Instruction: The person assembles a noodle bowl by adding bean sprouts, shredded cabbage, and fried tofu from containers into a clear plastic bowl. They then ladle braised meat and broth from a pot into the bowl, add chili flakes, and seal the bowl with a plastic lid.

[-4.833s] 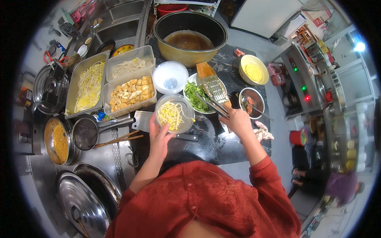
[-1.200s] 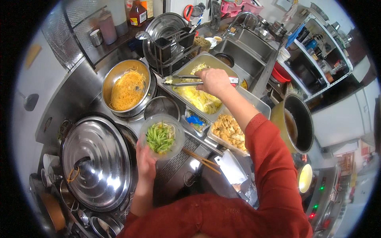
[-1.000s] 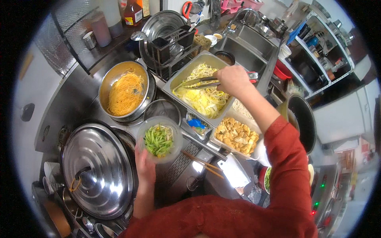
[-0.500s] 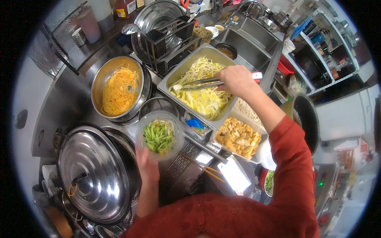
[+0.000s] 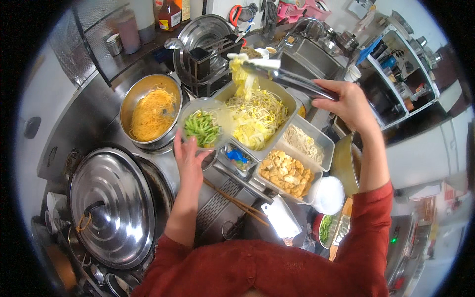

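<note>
My left hand (image 5: pixel 188 156) grips a clear plastic bowl (image 5: pixel 223 116) from its near side. Green vegetable strips (image 5: pixel 202 129) lie in the bowl, with some pale shreds beside them. My right hand (image 5: pixel 350 103) is closed round a pair of metal tongs (image 5: pixel 303 83). From the tongs' tips hangs a clump of pale yellow cabbage (image 5: pixel 243 81), raised over the far left part of a deep metal pan (image 5: pixel 295 105). Bean sprouts (image 5: pixel 269 109) and more cabbage fill that pan. The bowl stands at the pan's left side, apart from the tongs.
Left of the bowl is a metal bowl of orange noodles (image 5: pixel 152 116). A large lidded pot (image 5: pixel 111 198) stands near left. Tubs of tofu pieces (image 5: pixel 286 173) and pale shreds (image 5: pixel 303 142) adjoin the pan. A cleaver (image 5: pixel 281 218) and chopsticks (image 5: pixel 235 203) lie nearer me. A sink (image 5: pixel 316 54) is behind.
The tongs have come up out of the pan with cabbage in their tips. My right hand has moved rightward, and my left hand has raised the plastic bowl slightly toward the pan.
</note>
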Tool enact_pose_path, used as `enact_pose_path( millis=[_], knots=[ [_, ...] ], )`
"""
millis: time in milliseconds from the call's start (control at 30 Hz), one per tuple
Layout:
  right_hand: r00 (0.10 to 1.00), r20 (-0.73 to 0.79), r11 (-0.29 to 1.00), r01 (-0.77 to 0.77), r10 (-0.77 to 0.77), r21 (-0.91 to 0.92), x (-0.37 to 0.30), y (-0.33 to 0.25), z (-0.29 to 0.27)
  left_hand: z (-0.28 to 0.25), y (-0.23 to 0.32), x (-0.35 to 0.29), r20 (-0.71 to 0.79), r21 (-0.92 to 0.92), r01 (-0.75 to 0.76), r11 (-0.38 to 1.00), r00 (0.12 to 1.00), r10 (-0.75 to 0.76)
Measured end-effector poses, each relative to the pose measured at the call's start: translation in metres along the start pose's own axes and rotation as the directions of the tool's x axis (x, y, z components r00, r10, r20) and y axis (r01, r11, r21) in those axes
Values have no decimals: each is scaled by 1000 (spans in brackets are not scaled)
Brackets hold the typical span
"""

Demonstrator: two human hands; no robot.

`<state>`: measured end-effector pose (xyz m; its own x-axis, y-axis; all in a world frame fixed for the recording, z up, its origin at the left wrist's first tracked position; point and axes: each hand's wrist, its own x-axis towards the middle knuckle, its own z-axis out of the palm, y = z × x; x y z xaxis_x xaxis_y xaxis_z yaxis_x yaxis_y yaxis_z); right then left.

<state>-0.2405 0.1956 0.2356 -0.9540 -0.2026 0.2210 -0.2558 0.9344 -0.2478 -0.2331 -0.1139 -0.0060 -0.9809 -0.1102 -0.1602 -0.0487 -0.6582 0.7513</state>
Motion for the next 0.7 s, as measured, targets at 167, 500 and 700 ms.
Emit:
enact_pose_path(
  millis=[167, 500, 700],
  knots=[
    [989, 142, 967, -75, 41, 242, -5, -19, -13, 12, 1, 6, 187, -45, 56, 997, 981, -47],
    [964, 267, 980, 41, 13, -196, 1, -51, 6, -1, -4, 9, 179, -42, 98, 994, 980, -89],
    [983, 184, 839, 111, -13, -532, 14, -23, 36, -24, 1, 21, 42, -130, 26, 991, 999, -21]
  ],
)
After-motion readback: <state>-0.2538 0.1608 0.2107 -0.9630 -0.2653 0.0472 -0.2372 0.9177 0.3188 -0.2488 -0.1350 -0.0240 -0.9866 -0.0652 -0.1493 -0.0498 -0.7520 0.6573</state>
